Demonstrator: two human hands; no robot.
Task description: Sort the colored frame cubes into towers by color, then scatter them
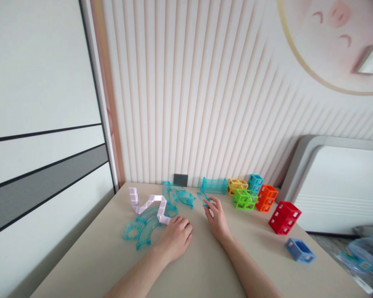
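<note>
My left hand rests on the table with its fingers curled under; whatever they hold, if anything, is hidden. Against its outer side lies the end of a lilac and white snake puzzle, bent in a zigzag. Farther forward, my right hand pinches a clear teal track piece between thumb and fingers. Curved clear teal track pieces lie left of my left hand, partly beneath the snake puzzle. More teal pieces are spread beyond my hands, near the wall.
A straight teal piece stands by the wall. To the right are yellow, green, blue, orange and red open-frame blocks, plus a blue frame near the table edge. A plastic bottle is beyond it.
</note>
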